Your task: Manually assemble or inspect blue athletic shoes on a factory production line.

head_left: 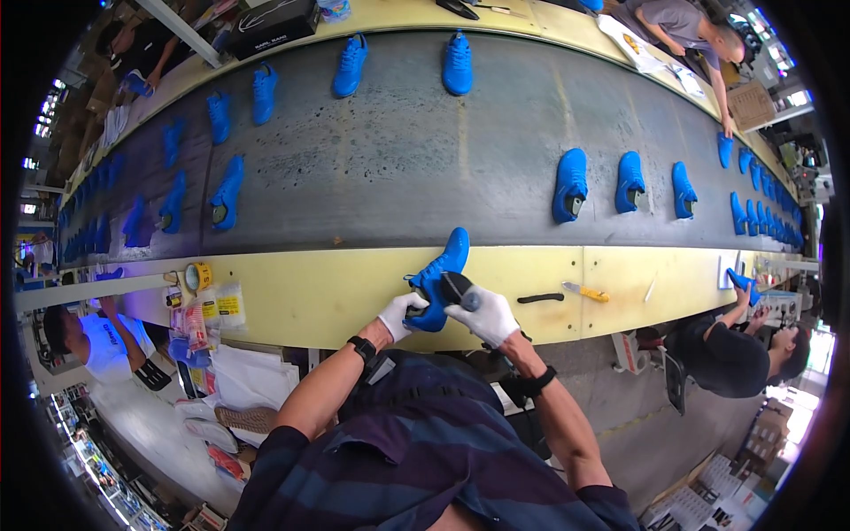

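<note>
- Belt (390, 195): broad, dark, running left to right past the worktop's far edge; a belt shoe (571, 186), also blue, lies near that edge, right of the hands.
- Worktop (522, 265): long, pale yellow, between belt and person.
- Blue shoe (441, 267): in the hands at the worktop's middle stretch. Long axis runs away from the person, leaning a little right; heel toward the near edge, toe appearing past the far edge, over the belt's margin.
- Left hand (403, 316): white glove, closed on the shoe's heel end from the left. The nearer of the two to the heel; the rest of the shoe lies ahead and to the right of this grip.
- Right hand (489, 317): white glove, just right of the shoe, fingers closed about a dark piece (455, 287) with a grey rounded end.
- Dark piece: slants left and away from the right hand, overlapping the shoe's right side near the opening; too small here to tell whether it is inside or merely against it.
- Knife (588, 292): yellow handle, on the worktop, right of both hands.
</note>
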The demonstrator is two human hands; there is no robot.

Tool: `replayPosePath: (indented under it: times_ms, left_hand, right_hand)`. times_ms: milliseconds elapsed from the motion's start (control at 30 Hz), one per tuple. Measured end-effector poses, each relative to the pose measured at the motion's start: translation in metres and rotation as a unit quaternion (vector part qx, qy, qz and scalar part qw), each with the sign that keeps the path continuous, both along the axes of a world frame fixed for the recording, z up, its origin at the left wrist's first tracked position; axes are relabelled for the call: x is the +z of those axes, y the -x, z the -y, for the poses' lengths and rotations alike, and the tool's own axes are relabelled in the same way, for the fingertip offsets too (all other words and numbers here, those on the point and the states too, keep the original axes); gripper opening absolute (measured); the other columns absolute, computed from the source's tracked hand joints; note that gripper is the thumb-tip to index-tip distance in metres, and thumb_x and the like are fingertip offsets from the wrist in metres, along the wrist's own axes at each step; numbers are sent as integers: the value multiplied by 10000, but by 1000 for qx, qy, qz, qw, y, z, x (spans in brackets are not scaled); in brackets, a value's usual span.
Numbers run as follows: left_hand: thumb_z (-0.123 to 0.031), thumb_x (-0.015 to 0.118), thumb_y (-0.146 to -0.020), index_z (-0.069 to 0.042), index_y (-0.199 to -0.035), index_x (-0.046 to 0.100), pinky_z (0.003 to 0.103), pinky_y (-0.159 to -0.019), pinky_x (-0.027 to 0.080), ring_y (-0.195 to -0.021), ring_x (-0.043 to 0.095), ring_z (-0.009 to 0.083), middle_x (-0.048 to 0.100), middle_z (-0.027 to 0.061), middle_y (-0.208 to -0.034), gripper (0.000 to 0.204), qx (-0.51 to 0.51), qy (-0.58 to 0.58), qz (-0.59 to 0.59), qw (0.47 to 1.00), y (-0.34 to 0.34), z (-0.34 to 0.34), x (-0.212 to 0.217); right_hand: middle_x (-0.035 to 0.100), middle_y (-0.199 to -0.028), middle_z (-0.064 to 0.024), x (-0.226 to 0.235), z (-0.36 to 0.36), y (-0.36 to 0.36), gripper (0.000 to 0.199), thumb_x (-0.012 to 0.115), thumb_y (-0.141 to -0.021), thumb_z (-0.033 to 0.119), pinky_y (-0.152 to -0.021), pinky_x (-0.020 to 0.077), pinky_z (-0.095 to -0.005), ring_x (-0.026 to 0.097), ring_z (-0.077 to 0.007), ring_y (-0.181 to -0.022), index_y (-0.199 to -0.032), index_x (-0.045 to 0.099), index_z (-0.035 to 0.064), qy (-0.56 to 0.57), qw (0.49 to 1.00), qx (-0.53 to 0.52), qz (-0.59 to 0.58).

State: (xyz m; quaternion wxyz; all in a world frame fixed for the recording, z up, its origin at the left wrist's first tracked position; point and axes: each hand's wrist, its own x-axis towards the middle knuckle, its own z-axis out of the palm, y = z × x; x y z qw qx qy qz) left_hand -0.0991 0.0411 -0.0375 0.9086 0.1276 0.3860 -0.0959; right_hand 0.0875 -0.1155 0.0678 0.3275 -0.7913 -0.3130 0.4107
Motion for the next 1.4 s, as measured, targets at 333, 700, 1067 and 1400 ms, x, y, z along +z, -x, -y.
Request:
replayPosePath:
  times_ms: [333, 700, 1067, 1400]
  left_hand:
    - [-112, 586, -885, 0, -1200, 640, 399, -913, 590, -977, 721, 221, 725, 109, -1087, 339, -18, 5, -2, 1000, 13, -17, -17]
    - [-139, 552, -899, 28, -1252, 601, 478, -956, 581, -1013, 716, 293, 709, 173, -1131, 394, 26, 69, 9, 997, 11, -11, 8]
    - [-212, 626, -899, -16, -1210, 635, 438, -868, 580, -934, 702, 259, 708, 121, -1052, 369, -81, -80, -10, 993, 13, -31, 34]
    - [-306, 703, -896, -89, -1118, 670, 378, -700, 573, -826, 672, 183, 696, 51, -988, 313, -151, -124, -76, 978, 5, -3, 48]
  right_hand:
    - [656, -667, -89, 3, -38, -11, 475, 829, -857, 440, -612, 511, -371, 629, -170, -619, -810, 685, -9, 72, 996, 32, -46]
    - [672, -687, -98, 9, -39, -20, 463, 812, -883, 441, -604, 532, -359, 657, -186, -598, -890, 718, -12, 91, 990, 90, -59]
    - [774, -915, -206, -8, 2, -73, 496, 783, -864, 452, -829, 581, -415, 766, -347, -905, -990, 738, -26, 148, 984, -87, 52]
    - [616, -1360, -253, -35, 41, -70, 645, 825, -846, 161, -1112, 449, -475, 595, -417, -1252, -1379, 550, -75, -1, 902, -114, 417]
